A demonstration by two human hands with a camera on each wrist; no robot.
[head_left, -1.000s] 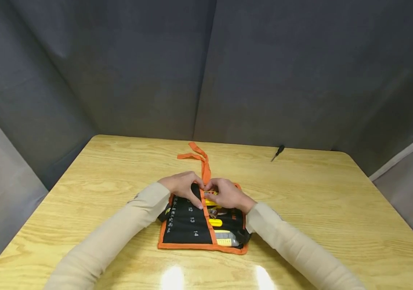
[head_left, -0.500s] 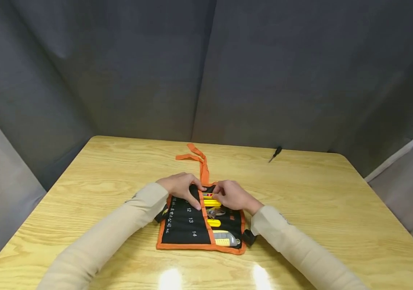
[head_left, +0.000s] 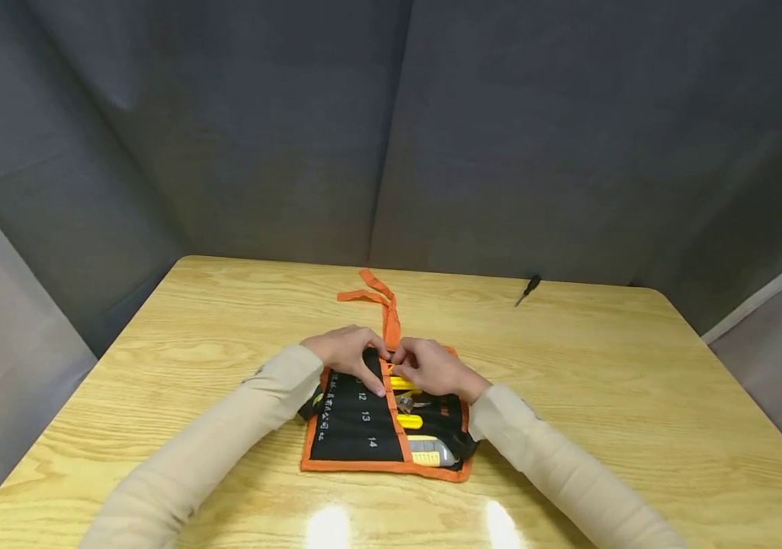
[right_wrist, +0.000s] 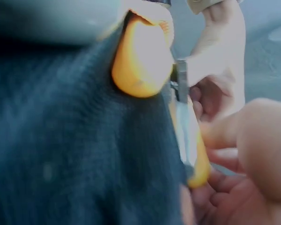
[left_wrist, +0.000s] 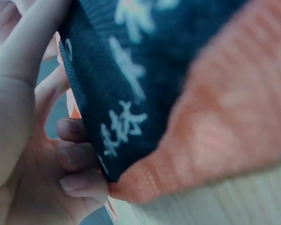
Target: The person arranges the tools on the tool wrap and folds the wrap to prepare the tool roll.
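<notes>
A black tool roll with orange edging lies unrolled on the wooden table, white numbers on its pocket panel. My left hand grips the far end of that panel, thumb on top and fingers curled behind the edge in the left wrist view. Beside it, my right hand pinches a slim yellow tool at the farthest pocket; the fingers hide most of it. Nearer me, the pockets hold a yellow handle, metal pliers-like jaws, a short yellow handle and a grey-and-yellow utility knife.
Orange tie straps stretch from the roll toward the back of the table. A small black-handled screwdriver lies near the back right edge. Dark curtains hang behind the table.
The right hand drew back to the right, baring a red-and-white label on the slim yellow tool, then moved left again to the pocket edge. The left hand keeps its grip.
</notes>
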